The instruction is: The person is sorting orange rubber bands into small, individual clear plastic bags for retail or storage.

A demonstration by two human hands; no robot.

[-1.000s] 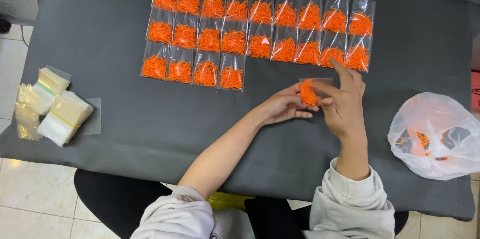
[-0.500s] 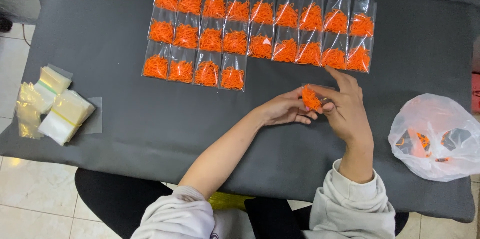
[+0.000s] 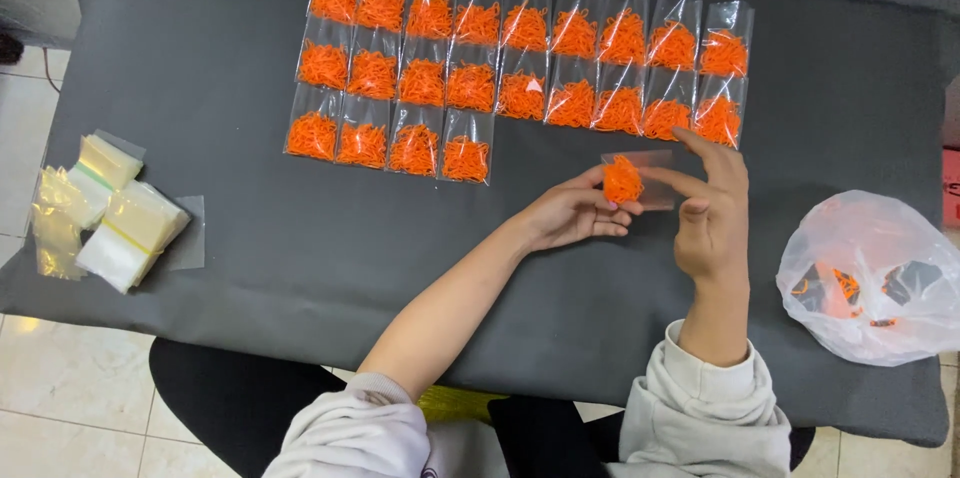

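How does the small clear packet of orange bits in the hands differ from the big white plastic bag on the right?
The small clear packet of orange bits is flat, tiny and pinched between the left hand and right hand; the big white plastic bag is crumpled, bulky, milky and lies untouched on the dark table. Both hold orange pieces.

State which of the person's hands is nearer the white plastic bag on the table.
Right. The right hand is just left of the white plastic bag; the left hand lies farther left.

Both forearms reach inward over the table's middle — left hand [image 3: 575,213] curled, fingertips pinched; right hand [image 3: 710,203] upright, fingers half spread.
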